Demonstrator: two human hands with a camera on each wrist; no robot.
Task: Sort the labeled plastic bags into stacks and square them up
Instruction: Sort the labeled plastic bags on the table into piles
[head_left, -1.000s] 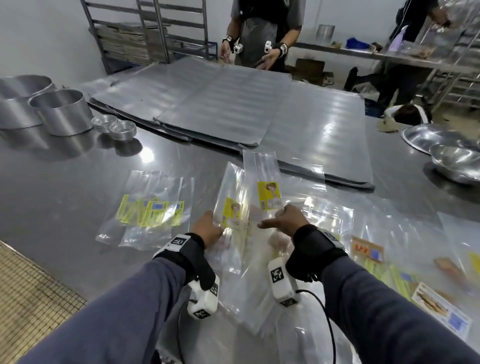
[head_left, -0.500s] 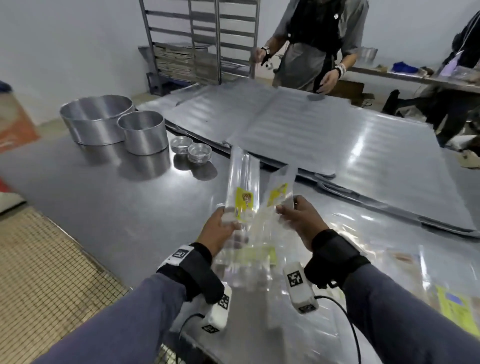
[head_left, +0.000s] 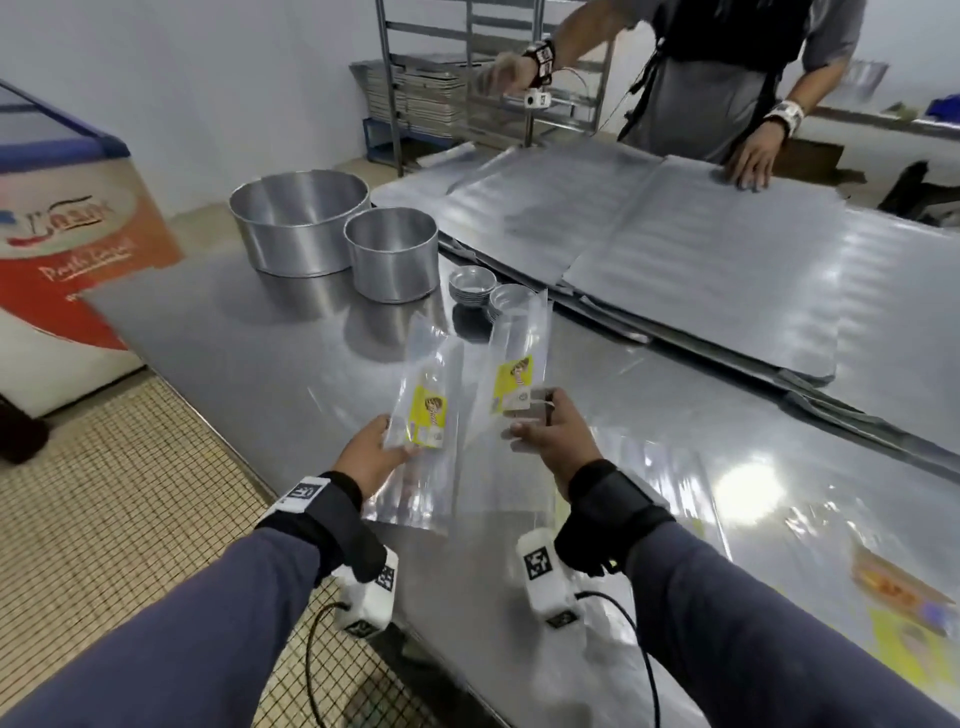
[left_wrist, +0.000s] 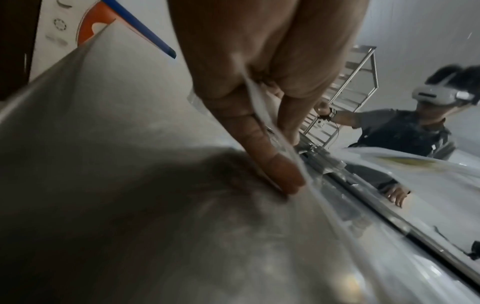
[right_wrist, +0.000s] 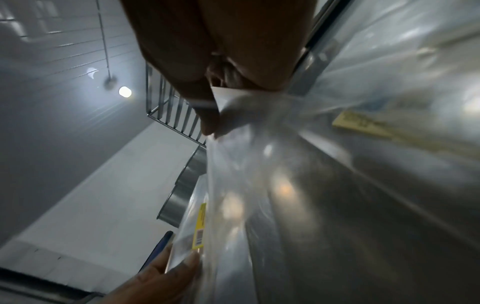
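The stainless steel table (head_left: 249, 332) fills most of the head view. Large silver sheets (head_left: 675, 244) lie stacked across its far half, and a second person (head_left: 727, 67) stands behind them with one palm flat on the stack. A chest freezer (head_left: 67, 228) stands off the left end; its red and orange side panel carries script lettering too blurred to read. Two round metal pans, a large pan (head_left: 298, 218) and a smaller pan (head_left: 392, 252), stand touching each other. Small metal cups (head_left: 470, 283) sit in two stacks just right of the smaller pan.

More labeled bags (head_left: 904, 613) lie flat at the right edge of the table, showing orange and yellow labels with no legible text.

Two clear bags are held above the table, side by side and slightly apart. The left hand (head_left: 371, 454) pinches the left bag (head_left: 426, 410) at its near left edge, thumb on top. The right hand (head_left: 553, 436) pinches the right bag (head_left: 511, 384) near its label between thumb and fingers. Each bag carries a yellow label with a cartoon figure and a white strip; the right wrist view shows a barcode on the left bag's label (right_wrist: 199, 238). The printed words cannot be read.
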